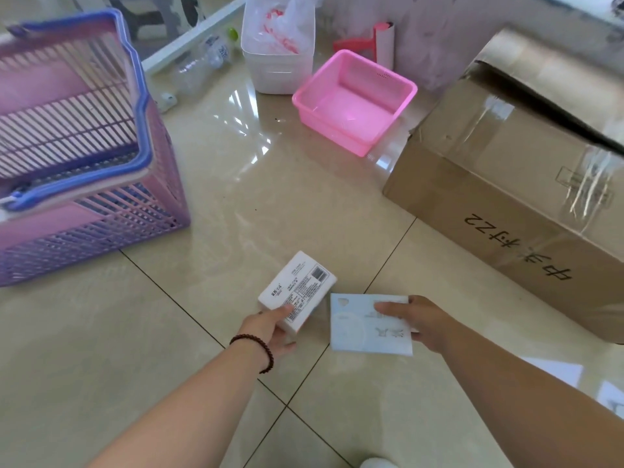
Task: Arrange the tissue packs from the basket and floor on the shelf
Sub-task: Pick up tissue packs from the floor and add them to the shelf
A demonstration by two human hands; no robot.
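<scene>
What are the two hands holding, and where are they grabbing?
The left hand grips the white tissue pack by its near end. The right hand holds the pale blue tissue pack by its right edge.

The floor [236,204] is glossy glazed tile, mirroring light toward twelve o'clock. The purple basket [101,204] at ten o'clock is slatted plastic with a smooth blue rim. The pink tub [354,103] at one o'clock is smooth, shiny plastic. The cardboard box [506,184] at two o'clock is matt brown card under glossy clear tape. Both tissue packs, the white pack [299,287] and the pale blue pack [361,329], wear slick printed film.
</scene>
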